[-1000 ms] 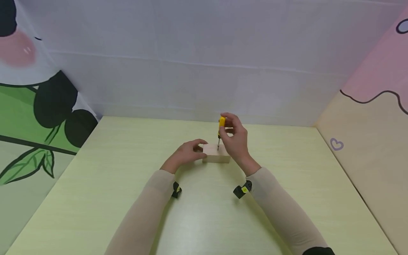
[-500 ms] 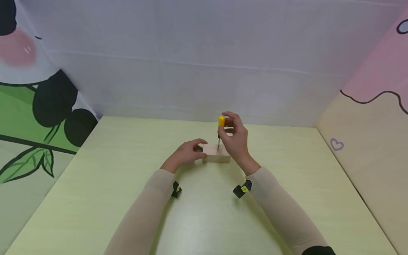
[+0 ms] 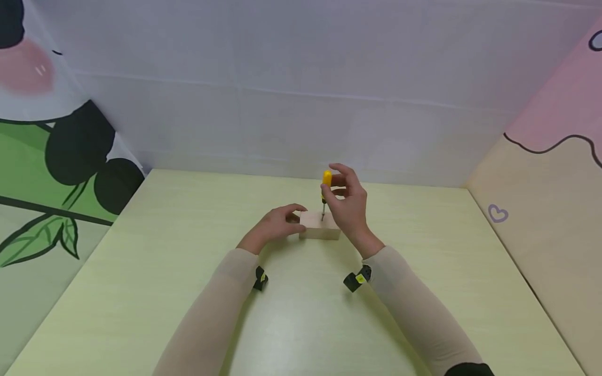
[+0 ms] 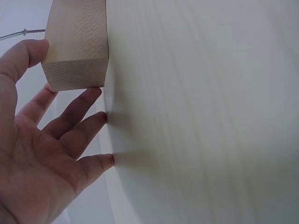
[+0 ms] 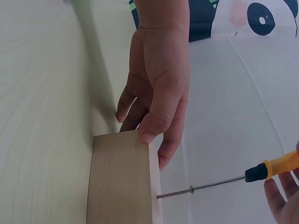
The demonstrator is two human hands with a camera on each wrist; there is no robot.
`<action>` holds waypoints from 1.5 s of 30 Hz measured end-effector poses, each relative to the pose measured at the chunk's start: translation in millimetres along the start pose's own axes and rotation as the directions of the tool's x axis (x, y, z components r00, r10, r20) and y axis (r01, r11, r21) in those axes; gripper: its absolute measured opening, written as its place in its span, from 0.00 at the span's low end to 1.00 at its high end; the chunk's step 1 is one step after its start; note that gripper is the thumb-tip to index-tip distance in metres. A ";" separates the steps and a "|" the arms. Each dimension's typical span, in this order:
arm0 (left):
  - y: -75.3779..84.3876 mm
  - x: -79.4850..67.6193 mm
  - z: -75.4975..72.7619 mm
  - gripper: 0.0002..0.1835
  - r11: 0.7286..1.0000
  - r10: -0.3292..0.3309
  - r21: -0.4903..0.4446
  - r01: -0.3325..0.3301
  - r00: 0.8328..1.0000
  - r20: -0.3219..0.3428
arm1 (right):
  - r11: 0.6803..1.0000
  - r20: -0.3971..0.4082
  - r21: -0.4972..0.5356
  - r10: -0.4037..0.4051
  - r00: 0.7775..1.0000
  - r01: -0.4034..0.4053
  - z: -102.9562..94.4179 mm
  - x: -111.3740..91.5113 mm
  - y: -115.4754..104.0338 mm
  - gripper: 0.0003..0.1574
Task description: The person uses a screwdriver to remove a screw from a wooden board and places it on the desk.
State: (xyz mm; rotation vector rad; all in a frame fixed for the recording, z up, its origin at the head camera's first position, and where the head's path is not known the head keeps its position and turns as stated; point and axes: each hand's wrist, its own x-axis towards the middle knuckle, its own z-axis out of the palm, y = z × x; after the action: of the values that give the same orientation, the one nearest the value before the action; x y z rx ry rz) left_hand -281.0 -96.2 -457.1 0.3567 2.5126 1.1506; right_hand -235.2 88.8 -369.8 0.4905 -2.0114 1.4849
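Observation:
A pale wooden block (image 3: 320,233) lies on the table, its left end held by my left hand (image 3: 275,223). In the left wrist view the thumb touches the block's upper edge, and a fingertip meets its lower end near the tabletop. My right hand (image 3: 349,206) pinches the yellow handle of a screwdriver (image 3: 326,178) between thumb and fingers. The screwdriver stands nearly upright over the block. Its tip meets the head of a screw (image 5: 175,193), whose point is at the block's top face. Most of the screw's thread shows above the wood.
The light wood-grain table (image 3: 291,324) reaches back to a plain pale cloth wall (image 3: 282,115). Printed panels stand at the left (image 3: 28,156) and right (image 3: 545,209). Each wrist carries a small black camera on a strap.
The right thumb and fingers have shifted slightly on the screwdriver handle. The block and left hand stay in place, and the head view has tilted very slightly.

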 end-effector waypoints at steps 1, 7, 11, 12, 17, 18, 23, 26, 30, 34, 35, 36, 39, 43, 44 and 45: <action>0.9 -0.4 -0.2 0.25 1.000 -0.002 0.001 0.002 1.000 0.000 | 1.000 0.001 -0.001 -0.001 1.000 0.001 -0.1 -0.1 0.4 0.21; 3.3 -1.5 -0.2 0.25 1.000 -0.002 0.005 0.002 1.000 0.002 | 1.000 -0.001 0.028 -0.015 1.000 0.015 -1.4 0.2 1.1 0.18; 1.9 -0.4 0.5 0.25 1.000 0.000 0.009 0.000 1.000 -0.001 | 0.999 -0.010 0.032 -0.018 1.000 0.018 -2.5 -0.3 0.7 0.20; 1.5 0.0 0.6 0.25 1.000 0.001 0.009 -0.001 1.000 -0.001 | 0.999 -0.013 0.028 -0.019 1.000 0.019 -2.7 -0.5 0.8 0.20; 0.5 1.6 1.2 0.25 1.000 -0.002 0.012 0.003 1.000 -0.003 | 1.000 -0.018 0.010 -0.019 1.000 0.020 -3.2 -1.0 1.2 0.20; 0.3 1.7 1.2 0.25 1.000 -0.003 0.011 0.003 1.000 -0.004 | 1.000 -0.017 0.010 -0.021 1.000 0.021 -3.2 -0.9 1.5 0.20; -0.4 1.9 0.9 0.25 1.000 0.008 0.011 -0.008 1.000 -0.003 | 0.999 -0.014 0.021 -0.033 0.999 0.033 -3.8 -0.6 2.5 0.17; -0.1 1.3 0.5 0.25 1.000 0.015 0.011 -0.015 1.000 -0.003 | 0.999 -0.011 0.032 -0.042 0.999 0.043 -4.5 -1.3 0.6 0.17; 0.1 0.3 1.1 0.25 1.000 0.013 0.015 -0.013 1.000 -0.004 | 0.999 -0.009 0.031 -0.033 0.999 0.033 -4.7 -2.4 -0.1 0.19; -0.7 -0.3 2.0 0.25 1.000 0.010 0.018 -0.010 1.000 -0.004 | 1.000 -0.011 0.029 -0.009 1.000 0.010 -4.8 -2.5 0.0 0.21; -0.8 -0.4 2.0 0.25 1.000 0.009 0.018 -0.009 1.000 -0.005 | 1.000 -0.009 0.029 -0.007 1.000 0.007 -4.8 -2.5 0.0 0.21; -0.7 -0.8 1.9 0.25 1.000 0.009 0.017 -0.009 1.000 -0.006 | 1.000 -0.006 0.030 -0.004 1.000 0.004 -4.8 -2.5 -0.1 0.21; -1.0 -1.0 1.8 0.25 1.000 0.008 0.015 -0.008 1.000 -0.007 | 1.000 0.004 0.029 -0.006 1.000 0.006 -5.0 -2.6 -0.3 0.19; -0.9 -1.0 1.3 0.25 1.000 0.012 0.016 -0.012 1.000 -0.006 | 0.999 0.005 0.030 -0.021 1.000 0.021 -5.7 -2.9 -1.1 0.19; -0.8 -0.8 1.3 0.25 1.000 0.013 0.016 -0.013 1.000 -0.006 | 0.999 0.004 0.029 -0.024 1.000 0.024 -5.9 -3.0 -1.3 0.19; -0.6 -0.6 1.2 0.25 1.000 0.013 0.016 -0.013 1.000 -0.006 | 0.999 0.002 0.028 -0.025 1.000 0.025 -6.1 -3.1 -1.3 0.19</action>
State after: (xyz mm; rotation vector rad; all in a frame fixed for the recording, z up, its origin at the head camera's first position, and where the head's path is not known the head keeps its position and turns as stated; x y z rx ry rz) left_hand -279.9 -96.0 -458.1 0.3752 2.5296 1.1387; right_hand -230.6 94.0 -369.5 0.5278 -1.9818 1.5000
